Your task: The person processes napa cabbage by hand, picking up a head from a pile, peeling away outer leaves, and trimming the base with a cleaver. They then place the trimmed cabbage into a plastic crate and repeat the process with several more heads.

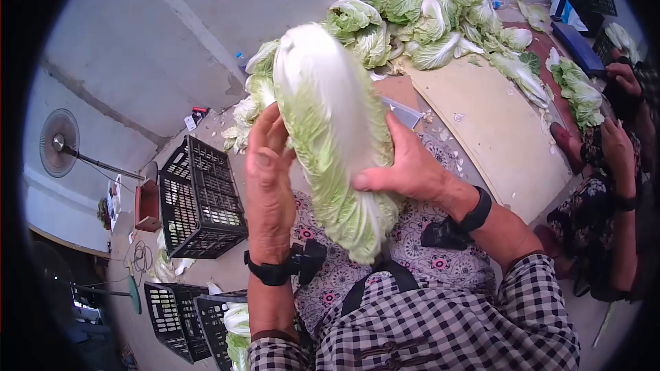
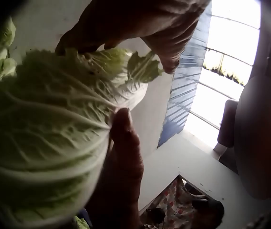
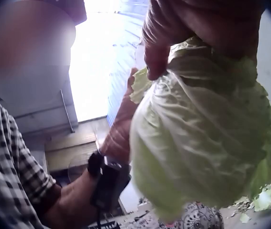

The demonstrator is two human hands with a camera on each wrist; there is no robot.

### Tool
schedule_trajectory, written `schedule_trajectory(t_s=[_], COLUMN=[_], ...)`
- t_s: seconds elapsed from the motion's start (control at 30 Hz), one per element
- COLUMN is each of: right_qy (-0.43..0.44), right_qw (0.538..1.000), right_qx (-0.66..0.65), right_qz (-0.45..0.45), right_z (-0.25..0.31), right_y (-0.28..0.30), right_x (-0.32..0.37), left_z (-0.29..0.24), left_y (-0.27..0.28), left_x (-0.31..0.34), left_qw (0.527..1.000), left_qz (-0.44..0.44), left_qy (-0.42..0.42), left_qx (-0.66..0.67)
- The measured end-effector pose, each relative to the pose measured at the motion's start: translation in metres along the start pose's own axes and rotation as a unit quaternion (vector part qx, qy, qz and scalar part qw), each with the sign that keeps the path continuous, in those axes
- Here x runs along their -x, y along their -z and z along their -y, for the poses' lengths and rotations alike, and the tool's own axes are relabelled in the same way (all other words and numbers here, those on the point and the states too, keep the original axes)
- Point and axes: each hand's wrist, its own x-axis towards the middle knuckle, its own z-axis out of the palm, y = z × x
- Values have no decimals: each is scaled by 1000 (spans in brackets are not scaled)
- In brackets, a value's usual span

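Observation:
A long napa cabbage (image 1: 333, 124), white at its base and green along the leaves, is held up before the chest, base end away from the body. My right hand (image 1: 423, 168) grips its right side, thumb pressed across the front leaf and fingers behind. On the other side my left hand (image 1: 270, 189) is at the leaves with loosely bent fingers, its thumb standing off. In the left wrist view that hand (image 2: 145, 24) spans the leafy edge of the cabbage (image 2: 45, 138). The right wrist view shows the cabbage (image 3: 197, 143) hanging below the right hand (image 3: 207, 24).
Several more napa cabbages (image 1: 433, 20) are heaped along the wall, beside a pale board (image 1: 481, 130) on the floor. Black plastic crates (image 1: 203, 199) stand at the left, near a fan (image 1: 60, 141). Another person's hands (image 1: 619, 148) show at the right.

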Motion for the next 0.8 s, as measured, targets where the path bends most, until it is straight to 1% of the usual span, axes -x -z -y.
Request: schedule_trajectory(t_s=[0.03,0.07,0.13,0.17,0.2,0.23,0.27,0.3,0.33,0.37,0.4,0.5,0.57,0.63,0.67,0.77,0.8], right_qy=[0,-28,-7,1,-1,2,4,6,27,22,18,7,-5,14,17,46,55], right_qw=[998,977,979,980,991,994,996,998,996,991,982,952,928,929,930,928,919], right_qx=[-69,-212,-201,-196,-128,-106,-83,-61,-76,-131,-184,-305,-373,-364,-353,-338,-354], right_qz=[1,21,31,35,27,15,3,-13,-23,-27,-31,-29,-23,-74,-98,-151,-163], right_z=[3,8,8,7,6,3,-1,-6,-12,-13,-12,-13,-9,-15,-18,-35,-44], right_y=[4,4,10,13,17,17,17,16,13,9,6,20,36,56,68,116,135], right_x=[0,3,-2,-3,-4,-3,-2,1,5,10,14,20,25,27,28,29,31], left_z=[3,7,12,15,17,19,21,19,14,13,16,35,36,41,46,49,50], left_y=[0,1,2,-3,-14,-20,-22,-26,-32,-37,-39,-39,-52,-60,-54,-31,-23], left_x=[1,2,2,6,11,14,14,12,9,7,6,3,4,5,5,7,7], left_qw=[1000,998,994,994,994,993,994,996,997,997,998,995,995,995,994,980,983], left_qz=[21,42,87,83,78,73,53,40,28,17,15,62,81,84,97,125,110], left_qy=[13,25,46,60,75,90,94,83,75,67,64,17,37,39,49,155,149], left_qx=[-11,-24,-52,-41,-29,-16,22,22,22,23,-7,-78,-53,-27,-22,-17,15])
